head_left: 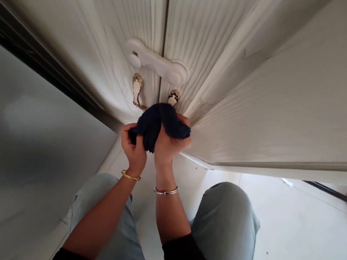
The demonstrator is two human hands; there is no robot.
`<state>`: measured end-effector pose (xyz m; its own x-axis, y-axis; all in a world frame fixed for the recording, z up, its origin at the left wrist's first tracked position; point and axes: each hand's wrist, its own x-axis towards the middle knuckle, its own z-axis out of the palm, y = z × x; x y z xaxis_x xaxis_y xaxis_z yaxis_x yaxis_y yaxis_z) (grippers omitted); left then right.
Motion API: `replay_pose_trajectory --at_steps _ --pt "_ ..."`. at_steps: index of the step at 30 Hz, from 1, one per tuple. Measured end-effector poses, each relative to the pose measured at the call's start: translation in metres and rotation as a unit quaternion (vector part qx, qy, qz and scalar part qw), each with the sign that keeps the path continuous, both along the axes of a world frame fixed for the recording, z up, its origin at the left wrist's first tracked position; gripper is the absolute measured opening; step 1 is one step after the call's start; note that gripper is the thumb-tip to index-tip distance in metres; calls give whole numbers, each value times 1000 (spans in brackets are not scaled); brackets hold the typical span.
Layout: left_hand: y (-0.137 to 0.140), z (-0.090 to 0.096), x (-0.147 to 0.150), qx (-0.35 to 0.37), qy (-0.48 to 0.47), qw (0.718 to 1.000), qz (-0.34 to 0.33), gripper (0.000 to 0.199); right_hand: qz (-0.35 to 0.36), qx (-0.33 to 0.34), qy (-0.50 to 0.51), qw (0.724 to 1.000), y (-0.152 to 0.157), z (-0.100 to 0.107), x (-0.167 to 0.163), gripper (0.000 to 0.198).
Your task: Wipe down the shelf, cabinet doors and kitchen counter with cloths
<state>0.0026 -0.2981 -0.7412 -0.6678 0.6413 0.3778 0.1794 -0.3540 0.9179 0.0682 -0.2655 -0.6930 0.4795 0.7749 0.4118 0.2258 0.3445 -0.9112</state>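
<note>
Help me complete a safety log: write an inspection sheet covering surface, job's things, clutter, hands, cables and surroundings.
Surface: two white, wood-grained cabinet doors meet at a narrow seam; a white plastic latch spans it.
Job's things: dark blue fluffy cloth, bunched up, partly hiding the right one of two ornate gold-toned metal handles; contact unclear.
Clutter: tiny dark speck on the pale floor.
Hands: left hand, gold-toned bracelet at its wrist, and right hand, silver-toned bracelet at its wrist, both grip the cloth.
Cables: nothing seen.
Surroundings: smooth grey panel on the left; knees in light blue denim below the hands.
</note>
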Motion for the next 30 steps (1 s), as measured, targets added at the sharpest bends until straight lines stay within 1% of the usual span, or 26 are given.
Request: replay_pose_trajectory --at_steps 3,6,8,10,14,16,18,20,22,24,27,30 --pt "-10 7 -1 -9 27 1000 11 20 -8 -20 2 1000 10 10 4 19" --pt "-23 12 -1 -21 75 997 6 21 16 -37 6 999 16 18 10 25" --pt "-28 13 -1 -26 99 995 -3 20 32 -45 9 998 14 18 13 24" --pt "-31 12 -1 -30 107 994 -10 19 38 -50 15 998 9 13 14 22" --pt "-31 5 -2 -41 92 994 -31 17 45 -53 3 998 -1 -5 18 13" --pt "-29 0 -1 -53 83 994 -48 17 72 -38 -20 997 -3 -15 22 11" --pt "-28 -5 -1 -71 78 993 -58 17 118 -5 -48 992 -3 -22 24 23" --pt "-27 -8 -2 -84 75 992 -60 17 146 23 -67 987 -2 -28 24 35" --pt "-25 -10 -5 -93 76 991 -58 17 134 29 -65 988 -1 -31 22 36" --pt "-23 -10 -8 -96 78 991 -44 19 117 27 -52 991 -1 -33 17 32" --pt "-17 -12 -12 -92 87 992 -28 21 125 28 -35 991 0 -36 11 26" --pt "-11 -16 -15 -75 89 993 -33 23 128 6 -23 992 1 -39 8 24"
